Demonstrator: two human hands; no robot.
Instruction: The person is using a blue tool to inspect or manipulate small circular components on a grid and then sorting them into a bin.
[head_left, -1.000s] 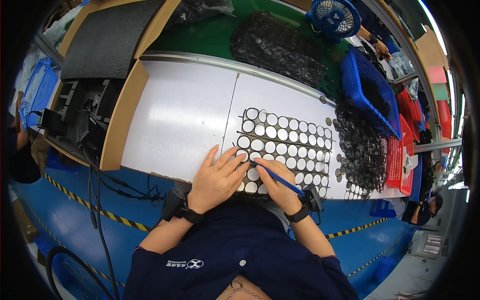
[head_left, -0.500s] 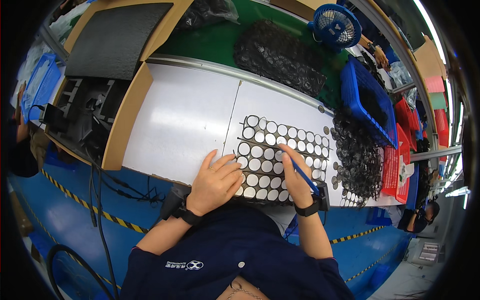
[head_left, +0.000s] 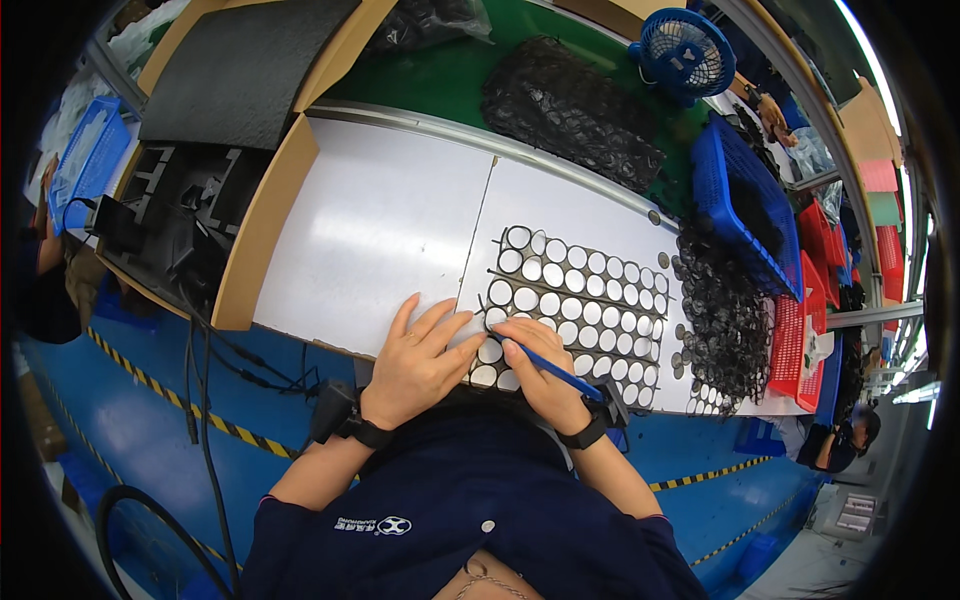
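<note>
Several black strips of joined rings (head_left: pixel 594 297) lie side by side on the white table, their circles showing white; I cannot tell whether white discs fill them. My right hand (head_left: pixel 545 375) grips a slim blue pen-like tool (head_left: pixel 552 370) and is over the near left part of the strips. The tool's tip points at the left edge, close to my left fingers. My left hand (head_left: pixel 415 358) rests palm down at that edge, its fingers spread and its thumb side against the strips. Part of the near strips is hidden beneath my hands.
Loose black rings (head_left: pixel 715 320) are heaped to the right, beside a blue basket (head_left: pixel 715 190) and a red basket (head_left: pixel 790 350). A filled black bag (head_left: pixel 570 110) lies on the green surface beyond, near a blue fan (head_left: pixel 685 55). At left stands a cardboard box (head_left: pixel 265 230).
My right hand has moved left and nearer with the blue tool, from the middle of the strips to their left edge. My left hand has shifted only slightly. The view has moved a little.
</note>
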